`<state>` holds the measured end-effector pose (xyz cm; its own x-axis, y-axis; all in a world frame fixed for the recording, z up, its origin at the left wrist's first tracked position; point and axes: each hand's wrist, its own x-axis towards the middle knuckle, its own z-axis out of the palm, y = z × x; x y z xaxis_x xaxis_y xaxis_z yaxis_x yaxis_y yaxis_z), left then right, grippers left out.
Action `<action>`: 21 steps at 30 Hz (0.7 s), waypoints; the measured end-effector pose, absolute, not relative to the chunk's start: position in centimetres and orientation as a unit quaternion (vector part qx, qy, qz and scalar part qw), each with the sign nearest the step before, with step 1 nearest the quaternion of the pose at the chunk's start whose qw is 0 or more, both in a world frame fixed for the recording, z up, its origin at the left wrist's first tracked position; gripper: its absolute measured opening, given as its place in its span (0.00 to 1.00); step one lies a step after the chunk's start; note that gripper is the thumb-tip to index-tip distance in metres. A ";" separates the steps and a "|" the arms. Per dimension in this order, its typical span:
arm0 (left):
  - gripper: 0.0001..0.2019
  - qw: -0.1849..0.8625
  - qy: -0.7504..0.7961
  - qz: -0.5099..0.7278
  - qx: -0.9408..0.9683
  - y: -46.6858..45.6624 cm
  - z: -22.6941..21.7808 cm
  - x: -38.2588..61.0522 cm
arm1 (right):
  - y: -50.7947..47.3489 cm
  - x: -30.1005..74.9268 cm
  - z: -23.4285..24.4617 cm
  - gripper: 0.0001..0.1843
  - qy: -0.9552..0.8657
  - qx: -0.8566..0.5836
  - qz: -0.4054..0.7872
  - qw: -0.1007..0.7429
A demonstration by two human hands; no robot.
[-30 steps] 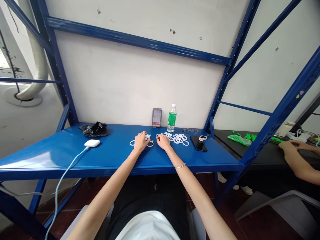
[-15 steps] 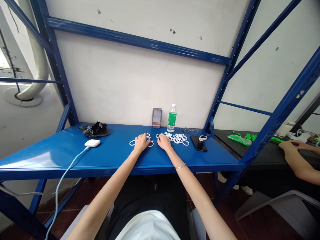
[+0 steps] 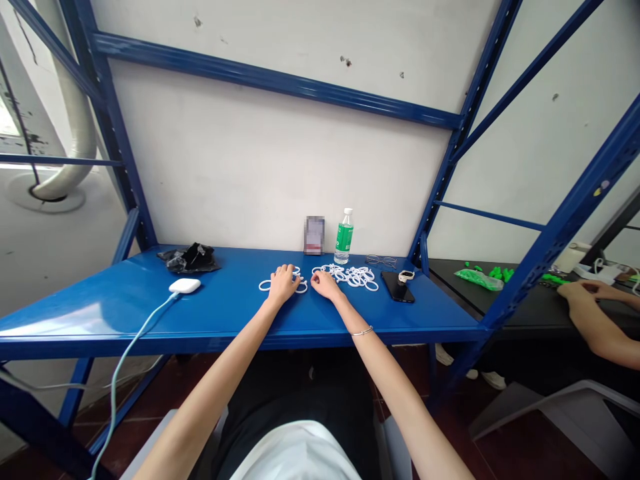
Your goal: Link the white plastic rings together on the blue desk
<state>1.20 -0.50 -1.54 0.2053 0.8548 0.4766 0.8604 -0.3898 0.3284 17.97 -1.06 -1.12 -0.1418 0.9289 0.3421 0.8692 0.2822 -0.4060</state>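
Note:
My left hand lies palm down over a small group of white plastic rings, its fingers stretched forward and resting on them. My right hand is curled at the left edge of a larger loose pile of similar white rings. Its fingertips are bent together close to a ring; whatever they pinch is hidden behind the hand. A short gap of blue table separates the two hands.
Behind the rings stand a bottle and an upright phone-like thing. Eyeglasses, a black phone and a watch lie right. A white charger and black plastic bag are left. A co-worker's hands are far right.
My right hand has shifted slightly left, away from the larger pile and toward my left hand. My left hand stays over the small group of rings.

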 end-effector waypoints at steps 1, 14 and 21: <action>0.14 0.005 -0.549 -0.307 -0.777 -0.5 -1.5 1.2 | -1.0 17.8 -1.1 0.04 -0.761 -0.584 0.064 0.274; 0.11 0.004 -0.503 -0.334 -0.797 -0.6 -1.3 1.3 | -0.7 18.1 -1.3 0.11 -0.767 -0.556 0.069 0.312; 0.10 0.002 -0.500 -0.331 -0.800 -0.4 -1.3 1.3 | -0.4 18.2 -1.6 0.15 -0.773 -0.555 0.071 0.299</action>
<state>1.28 -0.42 -1.34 0.2796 0.7990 0.5324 0.8019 -0.4993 0.3282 18.23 -0.42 -1.58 -0.2054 0.9008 0.3826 0.8156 0.3736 -0.4418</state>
